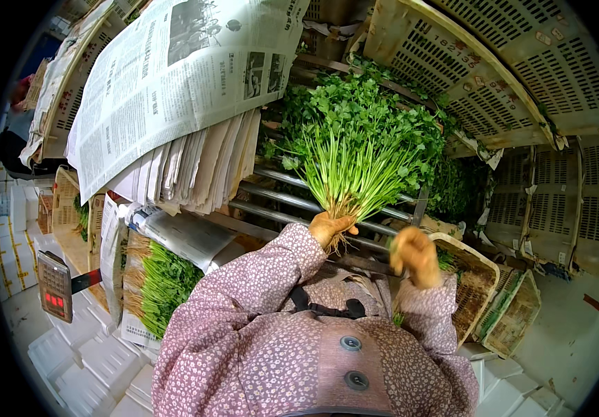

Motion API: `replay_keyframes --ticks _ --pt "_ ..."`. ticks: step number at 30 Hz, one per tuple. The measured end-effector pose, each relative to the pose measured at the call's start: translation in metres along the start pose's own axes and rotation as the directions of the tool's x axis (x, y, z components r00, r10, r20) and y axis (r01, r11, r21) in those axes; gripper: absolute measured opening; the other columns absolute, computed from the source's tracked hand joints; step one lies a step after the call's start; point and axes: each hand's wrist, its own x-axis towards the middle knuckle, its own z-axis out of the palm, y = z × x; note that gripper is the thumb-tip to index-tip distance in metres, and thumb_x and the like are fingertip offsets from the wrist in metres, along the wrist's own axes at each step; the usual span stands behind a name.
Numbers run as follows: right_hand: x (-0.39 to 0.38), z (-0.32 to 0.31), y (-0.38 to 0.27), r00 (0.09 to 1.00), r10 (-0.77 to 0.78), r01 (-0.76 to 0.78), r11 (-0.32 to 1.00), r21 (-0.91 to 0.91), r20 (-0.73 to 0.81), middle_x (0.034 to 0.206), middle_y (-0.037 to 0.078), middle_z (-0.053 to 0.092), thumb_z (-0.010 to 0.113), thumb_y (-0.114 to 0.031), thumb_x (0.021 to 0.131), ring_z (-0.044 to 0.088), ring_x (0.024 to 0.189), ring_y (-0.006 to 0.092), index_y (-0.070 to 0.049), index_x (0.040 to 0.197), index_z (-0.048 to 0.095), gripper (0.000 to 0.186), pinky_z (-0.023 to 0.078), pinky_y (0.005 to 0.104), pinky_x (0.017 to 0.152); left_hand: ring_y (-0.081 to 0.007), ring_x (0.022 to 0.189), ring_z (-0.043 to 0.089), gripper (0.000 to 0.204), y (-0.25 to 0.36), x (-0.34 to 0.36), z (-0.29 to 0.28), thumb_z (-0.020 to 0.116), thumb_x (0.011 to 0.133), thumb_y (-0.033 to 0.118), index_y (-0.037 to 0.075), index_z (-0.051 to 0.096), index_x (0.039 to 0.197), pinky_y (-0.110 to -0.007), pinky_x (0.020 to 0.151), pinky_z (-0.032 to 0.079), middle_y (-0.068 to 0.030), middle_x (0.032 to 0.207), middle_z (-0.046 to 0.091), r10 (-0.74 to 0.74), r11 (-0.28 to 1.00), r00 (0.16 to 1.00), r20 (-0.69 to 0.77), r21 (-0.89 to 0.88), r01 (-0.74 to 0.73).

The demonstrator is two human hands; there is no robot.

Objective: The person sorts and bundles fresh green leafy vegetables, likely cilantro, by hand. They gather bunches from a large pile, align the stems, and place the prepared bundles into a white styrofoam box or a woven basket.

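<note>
My left hand [330,229] grips a bunch of green leafy stalks [345,170] by its pale stems, with stringy roots hanging below the fingers. The leafy tops [362,104] fan out away from me over metal bars [258,208]. My right hand [414,254] is lifted just right of the root end, apart from it and blurred by motion; I cannot tell whether its fingers hold anything. A grimy plastic crate [473,292] sits beside my right forearm.
Stacked newspapers [188,62] lie at upper left, above a silver roll [181,236]. Bundled greens [167,292] and a display with red digits [55,285] are at left. Slotted crates [452,69] stand at upper right. White foam boxes [77,347] line the lower left.
</note>
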Motion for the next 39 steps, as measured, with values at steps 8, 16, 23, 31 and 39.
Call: replay_keyframes --ticks 8,16,23,31,39 --pt "0.070 0.053 0.013 0.912 -0.274 -0.131 0.510 -0.850 -0.305 0.067 0.005 0.064 0.067 -0.021 0.086 0.053 0.044 0.0117 -0.007 0.094 0.062 0.017 0.047 0.0240 0.043 -0.0161 0.085 0.058 0.024 -0.011 0.007 0.008 0.057 0.093 0.018 0.000 0.059 0.109 -0.028 0.079 0.047 -0.0065 0.092 0.063 0.096 0.922 0.995 0.010 0.375 -0.093" --pt "-0.007 0.002 0.015 0.963 0.119 -0.109 0.993 0.054 -0.241 0.081 0.004 0.063 0.061 -0.029 0.091 0.053 0.059 0.0075 -0.006 0.102 0.058 0.025 0.044 0.0204 0.054 -0.0192 0.070 0.057 0.021 -0.016 0.014 -0.018 0.056 0.090 0.008 -0.003 0.057 0.108 -0.031 0.070 0.048 -0.0086 0.086 0.061 -0.044 0.981 0.999 -0.009 0.188 0.045" --pt "0.061 0.014 0.041 0.980 0.178 -0.169 0.981 -0.095 0.094 0.079 0.009 0.058 0.034 -0.068 0.091 0.056 0.078 0.0185 -0.002 0.093 0.063 0.073 0.041 0.0308 0.089 -0.0133 0.060 0.055 0.029 0.047 -0.005 0.031 0.054 0.096 0.029 0.001 0.058 0.101 -0.024 0.053 0.044 -0.0056 0.074 0.060 -0.106 0.969 0.974 0.198 0.240 0.056" --pt "0.086 0.020 0.085 0.858 0.415 -0.437 0.900 0.003 0.302 0.054 0.005 0.054 0.030 -0.079 0.082 0.052 0.049 0.0143 -0.008 0.077 0.061 0.078 0.039 0.0256 0.047 -0.0058 0.037 0.038 0.042 0.004 -0.025 -0.006 0.045 0.098 0.038 0.000 0.063 0.103 -0.018 0.035 0.027 -0.0106 0.068 0.066 -0.213 0.976 0.925 0.315 0.031 0.214" --pt "0.070 0.069 0.000 0.870 0.483 -0.490 0.823 0.286 0.099 0.077 0.010 0.065 0.064 -0.047 0.084 0.063 0.064 0.0190 -0.005 0.097 0.059 0.044 0.052 0.0285 0.048 -0.0072 0.041 0.049 0.052 -0.003 -0.033 -0.002 0.042 0.098 0.044 -0.003 0.059 0.112 -0.018 0.033 0.030 -0.0128 0.075 0.068 -0.298 0.837 0.553 0.778 -0.066 0.544"
